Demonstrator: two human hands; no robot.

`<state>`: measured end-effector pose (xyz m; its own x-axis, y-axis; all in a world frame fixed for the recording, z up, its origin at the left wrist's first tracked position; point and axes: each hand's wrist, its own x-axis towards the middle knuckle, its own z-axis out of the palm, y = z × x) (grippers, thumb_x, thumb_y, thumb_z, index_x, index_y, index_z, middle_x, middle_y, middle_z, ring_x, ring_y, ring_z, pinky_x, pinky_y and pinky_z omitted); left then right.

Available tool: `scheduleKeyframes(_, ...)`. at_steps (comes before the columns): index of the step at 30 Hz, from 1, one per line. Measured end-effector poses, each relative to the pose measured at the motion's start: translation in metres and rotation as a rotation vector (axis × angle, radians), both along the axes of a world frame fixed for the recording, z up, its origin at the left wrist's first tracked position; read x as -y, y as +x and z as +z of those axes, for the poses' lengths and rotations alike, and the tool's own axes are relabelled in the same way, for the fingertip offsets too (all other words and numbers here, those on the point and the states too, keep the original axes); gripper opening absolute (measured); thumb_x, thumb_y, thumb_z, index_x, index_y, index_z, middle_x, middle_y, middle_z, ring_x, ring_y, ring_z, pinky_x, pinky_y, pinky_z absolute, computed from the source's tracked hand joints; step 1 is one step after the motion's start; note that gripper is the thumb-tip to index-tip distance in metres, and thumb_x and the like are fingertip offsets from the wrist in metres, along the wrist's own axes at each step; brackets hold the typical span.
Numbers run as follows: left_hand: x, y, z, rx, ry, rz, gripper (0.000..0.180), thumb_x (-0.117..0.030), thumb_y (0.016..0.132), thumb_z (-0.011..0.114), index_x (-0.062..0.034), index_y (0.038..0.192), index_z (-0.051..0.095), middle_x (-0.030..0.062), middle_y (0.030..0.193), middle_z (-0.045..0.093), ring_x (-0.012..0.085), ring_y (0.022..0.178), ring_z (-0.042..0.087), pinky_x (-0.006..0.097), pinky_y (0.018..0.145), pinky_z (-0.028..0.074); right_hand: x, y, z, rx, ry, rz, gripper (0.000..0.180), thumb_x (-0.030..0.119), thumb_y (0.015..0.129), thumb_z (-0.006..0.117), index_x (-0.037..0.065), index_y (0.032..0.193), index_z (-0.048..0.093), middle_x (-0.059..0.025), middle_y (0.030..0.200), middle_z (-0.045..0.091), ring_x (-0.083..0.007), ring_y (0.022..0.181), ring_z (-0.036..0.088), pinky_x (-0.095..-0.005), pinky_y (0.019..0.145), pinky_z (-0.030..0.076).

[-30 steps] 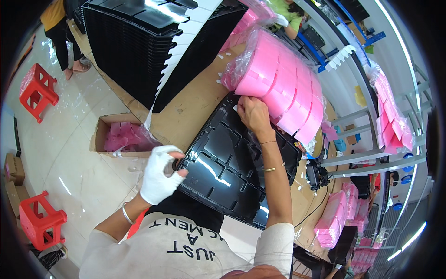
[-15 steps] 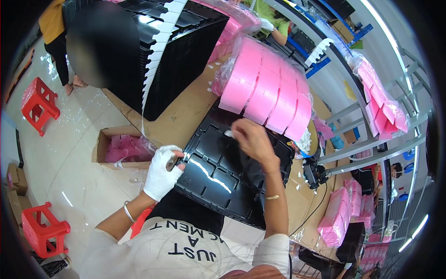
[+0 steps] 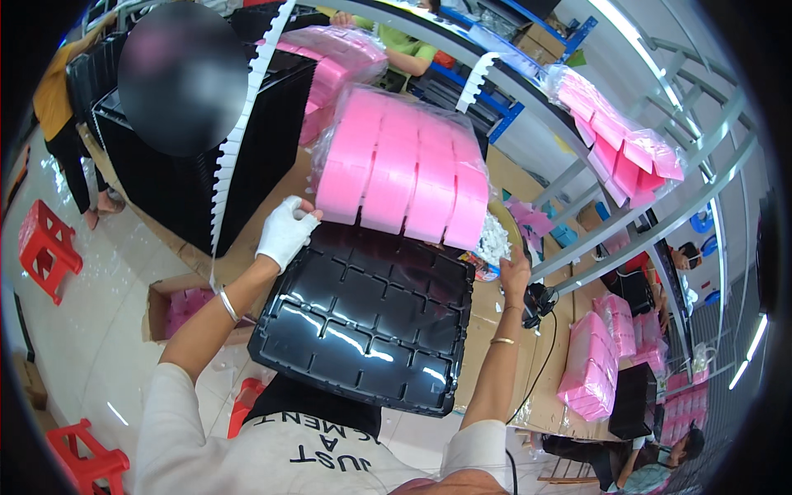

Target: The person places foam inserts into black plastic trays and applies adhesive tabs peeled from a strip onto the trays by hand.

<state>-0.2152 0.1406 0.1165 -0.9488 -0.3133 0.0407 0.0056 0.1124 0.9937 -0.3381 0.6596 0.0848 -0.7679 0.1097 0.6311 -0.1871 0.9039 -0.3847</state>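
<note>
In front of me a black plastic tray with shallow rectangular compartments lies on the table. At its far left corner, close to the pink foam sheets, is my left hand in a white fingerless glove. Its thumb and fingertips are pinched together; what lies between them is hidden. My bare right hand is off the tray's right side, by a bowl heaped with white scraps. Its fingers are closed, and I cannot make out anything in them. The pink sheets stand in several rows wrapped in clear film.
A tall stack of black trays stands far left, with a white notched strip before it. Below is a cardboard box of pink pieces. Red stools stand on the floor. A black device with a cable sits right.
My right hand has moved from above the tray rightward to the bowl. My left hand has gone from the tray's left edge to its far left corner. The view has shifted.
</note>
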Motion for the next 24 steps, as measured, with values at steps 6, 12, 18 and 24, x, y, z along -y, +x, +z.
scheduleKeyframes(6, 0.021, -0.005, -0.004, 0.042, -0.019, 0.032, 0.018, -0.017, 0.097, 0.072, -0.0002, 0.091, 0.068, 0.0058, 0.076, 0.072, 0.0071, 0.051, 0.053, 0.025, 0.048, 0.043, 0.123, 0.023, 0.048, 0.362, -0.616, 0.447, 0.029, 0.025, 0.099, 0.074, -0.003, 0.104, 0.069, -0.0049, 0.085, 0.07, -0.0097, 0.074, 0.068, -0.0235, 0.066, 0.055)
scheduleKeyframes(12, 0.008, -0.019, 0.019, -0.02, 0.065, -0.031, 0.022, -0.017, 0.101, 0.066, 0.0014, 0.09, 0.07, 0.0081, 0.074, 0.072, 0.0082, 0.05, 0.055, 0.023, 0.048, 0.041, 0.126, 0.024, 0.056, 0.289, -0.622, 0.463, 0.023, 0.017, 0.098, 0.075, -0.004, 0.1, 0.068, -0.0025, 0.08, 0.069, -0.0075, 0.069, 0.062, -0.0228, 0.062, 0.05)
scheduleKeyframes(18, 0.02, -0.018, 0.04, -0.01, 0.052, -0.044, 0.03, -0.023, 0.1, 0.068, -0.0009, 0.08, 0.071, 0.0047, 0.063, 0.065, 0.0085, 0.046, 0.052, 0.024, 0.045, 0.038, 0.154, 0.043, 0.08, 0.147, -0.33, 0.195, 0.018, 0.016, 0.096, 0.07, -0.002, 0.1, 0.072, -0.0113, 0.079, 0.074, -0.0166, 0.073, 0.071, -0.0323, 0.068, 0.055)
scheduleKeyframes(24, 0.03, -0.044, 0.065, -0.023, 0.03, -0.078, 0.037, -0.032, 0.098, 0.071, -0.0036, 0.075, 0.07, 0.0022, 0.054, 0.058, 0.0089, 0.04, 0.045, 0.025, 0.041, 0.031, 0.17, 0.048, 0.106, -0.094, 0.067, -0.04, 0.017, 0.018, 0.093, 0.069, 0.002, 0.094, 0.072, -0.0163, 0.091, 0.073, -0.0404, 0.085, 0.069, -0.048, 0.078, 0.054)
